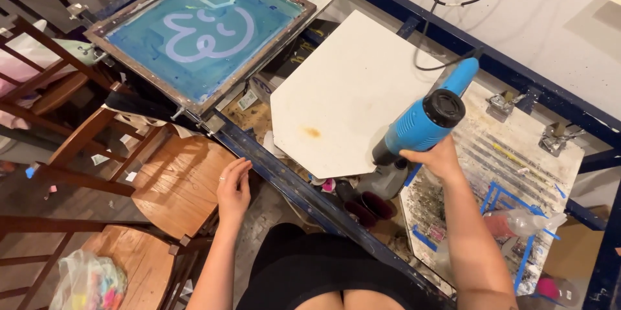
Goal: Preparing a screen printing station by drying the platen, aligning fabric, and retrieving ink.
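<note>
Holding a Heat Gun Beside the White Board

A blue heat gun (424,119) is gripped by the right hand (440,158), fingers clenched around its handle, its nozzle seemingly pointed down at the edge of the white board (343,96) on the bench (304,193). The left hand (234,187) is laid open, fingers released, on a wooden chair seat (174,184). A framed printing screen (200,28) is tilted up behind.
</note>
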